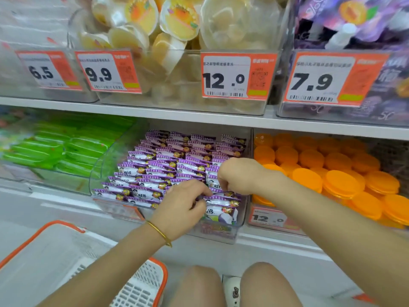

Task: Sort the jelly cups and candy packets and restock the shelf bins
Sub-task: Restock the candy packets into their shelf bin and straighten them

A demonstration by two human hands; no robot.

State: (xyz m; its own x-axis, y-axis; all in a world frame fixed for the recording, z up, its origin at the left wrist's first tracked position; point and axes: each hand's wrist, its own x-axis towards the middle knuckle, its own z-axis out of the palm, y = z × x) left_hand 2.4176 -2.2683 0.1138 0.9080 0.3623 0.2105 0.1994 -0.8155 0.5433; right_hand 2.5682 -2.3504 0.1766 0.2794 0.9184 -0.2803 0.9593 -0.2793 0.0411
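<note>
- The purple candy packet (222, 199) stands on edge at the front right of the clear bin (221, 237), on the lower shelf. Its long axis runs left to right and its printed face is towards the person.
- The left hand (183, 204) pinches its left end, and the right hand (239, 176), curled downward, grips the top edge from just behind (fingertips mostly hidden).
- Orange-lidded jelly cups (340, 182) fill the neighbouring bin to the right, and a white basket (141, 282) sits below left.

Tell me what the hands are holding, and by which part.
The left hand and right hand each pinch the top edge of purple candy packets at the front right of the clear bin.
</note>
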